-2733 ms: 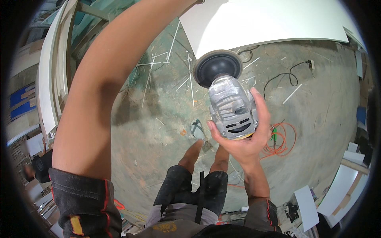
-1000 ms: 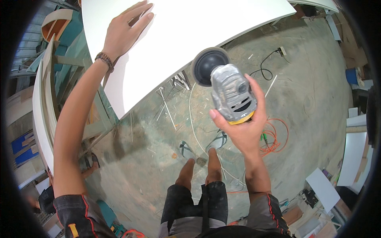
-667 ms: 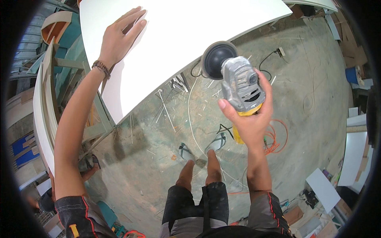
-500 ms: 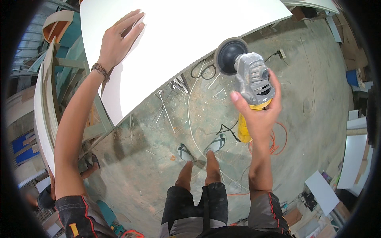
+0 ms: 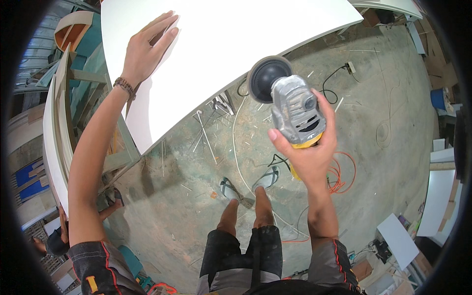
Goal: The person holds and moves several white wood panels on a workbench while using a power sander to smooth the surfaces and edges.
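A large white panel spans the top of the view, its slanting edge toward me. My left hand rests on the panel's left part, fingers stretched out and flat. In my right hand is an angle grinder with a grey head and a yellow body, mostly covered by the palm. Its round black disc is at the panel's near edge and overlaps it in view; whether they touch I cannot tell.
Offcut strips and cables litter the concrete floor around my feet. An orange cord lies coiled at right. Left of the panel stands a wooden frame. Another person is low at the left. White boards lean at the right.
My right hand has carried the angle grinder left, its disc shifting left and slightly down along the panel's edge. My left hand stays put. The other person at the left has shifted slightly.
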A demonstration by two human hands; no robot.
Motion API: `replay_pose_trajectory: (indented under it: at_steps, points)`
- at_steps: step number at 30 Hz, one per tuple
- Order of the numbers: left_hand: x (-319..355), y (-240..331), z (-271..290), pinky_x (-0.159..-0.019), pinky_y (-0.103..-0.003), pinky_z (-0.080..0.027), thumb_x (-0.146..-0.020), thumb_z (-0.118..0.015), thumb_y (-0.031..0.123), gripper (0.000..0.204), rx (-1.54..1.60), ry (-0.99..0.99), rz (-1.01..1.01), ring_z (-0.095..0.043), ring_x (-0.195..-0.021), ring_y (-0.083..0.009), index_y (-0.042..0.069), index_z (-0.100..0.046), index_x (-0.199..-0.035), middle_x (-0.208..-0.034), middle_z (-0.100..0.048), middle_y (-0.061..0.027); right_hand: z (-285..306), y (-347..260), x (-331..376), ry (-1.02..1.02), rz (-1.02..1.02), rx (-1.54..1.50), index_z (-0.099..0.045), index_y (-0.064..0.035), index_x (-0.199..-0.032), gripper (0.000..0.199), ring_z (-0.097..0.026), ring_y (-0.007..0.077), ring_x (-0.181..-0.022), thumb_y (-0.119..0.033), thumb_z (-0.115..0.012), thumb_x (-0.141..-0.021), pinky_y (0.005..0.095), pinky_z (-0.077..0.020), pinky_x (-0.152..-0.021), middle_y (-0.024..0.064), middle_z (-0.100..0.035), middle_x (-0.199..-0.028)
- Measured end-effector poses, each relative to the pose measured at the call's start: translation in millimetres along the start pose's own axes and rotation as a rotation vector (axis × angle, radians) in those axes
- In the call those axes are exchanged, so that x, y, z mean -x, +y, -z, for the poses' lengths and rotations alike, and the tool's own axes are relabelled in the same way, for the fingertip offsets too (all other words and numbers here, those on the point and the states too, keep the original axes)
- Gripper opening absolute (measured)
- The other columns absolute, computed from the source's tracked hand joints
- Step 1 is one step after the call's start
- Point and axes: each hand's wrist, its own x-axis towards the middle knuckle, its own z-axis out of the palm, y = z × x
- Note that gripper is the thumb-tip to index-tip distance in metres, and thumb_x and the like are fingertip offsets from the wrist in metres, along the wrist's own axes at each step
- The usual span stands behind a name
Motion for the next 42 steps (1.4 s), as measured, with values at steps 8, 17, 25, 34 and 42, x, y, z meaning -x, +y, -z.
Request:
replay_pose_trajectory:
  at_steps: [8,17,25,34,42]
  points:
    - [1.9,1.4,-0.7,-0.111,-0.035,-0.049,-0.102,-0.063,0.038,0.041,0.050,0.009,0.032,-0.061,-0.132,-0.0239,0.016,-0.069,-0.136,-0.146,-0.062,-0.0074,-14.9,-14.2,26.0,-0.075,0.052,0.054,-0.051,0.0006,-0.142,0.091,-0.072,0.0279,-0.106,-0.024,-0.096,-0.068,0.0360,-0.0585,-0.089,0.0205,-0.067,-0.123]
    - [-4.4,8.8,14.1,-0.116,-0.039,-0.042,-0.103,-0.060,0.036,0.042,-0.045,0.069,0.256,-0.052,-0.140,-0.0271,0.012,-0.068,-0.136,-0.148,-0.059,-0.0095,60.1,-77.5,54.6,0.059,-0.228,-0.072,-0.049,0.0026,-0.143,0.089,-0.065,0.0202,-0.114,-0.019,-0.095,-0.069,0.0349,-0.0518,-0.098,0.0148,-0.064,-0.126]
    - [-7.8,17.1,12.1,-0.121,-0.044,-0.034,-0.104,-0.054,0.042,0.049,-0.266,0.119,0.517,-0.045,-0.145,-0.0291,0.014,-0.062,-0.143,-0.155,-0.052,-0.0118,189.5,-131.1,102.6,0.449,-0.620,-0.134,-0.047,0.0009,-0.145,0.084,-0.062,0.0200,-0.115,-0.016,-0.092,-0.076,0.0352,-0.0499,-0.100,0.0122,-0.061,-0.129]
    - [-14.8,15.1,14.5,-0.124,-0.047,-0.026,-0.105,-0.041,0.056,0.061,-0.420,0.040,0.706,-0.036,-0.150,-0.0287,0.019,-0.052,-0.153,-0.162,-0.042,-0.0119,283.9,-154.0,123.6,0.849,-0.699,-0.327,-0.045,-0.0040,-0.146,0.075,-0.067,0.0183,-0.089,-0.014,-0.086,-0.084,0.0331,-0.0566,-0.077,0.0096,-0.066,-0.112]
    - [-38.6,-16.0,14.0,-0.127,-0.056,-0.014,-0.103,-0.035,0.066,0.070,-0.392,-0.104,0.756,-0.020,-0.158,-0.0279,0.028,-0.035,-0.162,-0.170,-0.026,-0.0107,289.8,-146.2,103.3,0.995,-0.623,-0.288,-0.054,-0.0041,-0.130,0.056,-0.067,0.0182,-0.073,-0.024,-0.084,-0.087,0.0322,-0.0562,-0.059,0.0084,-0.067,-0.095]
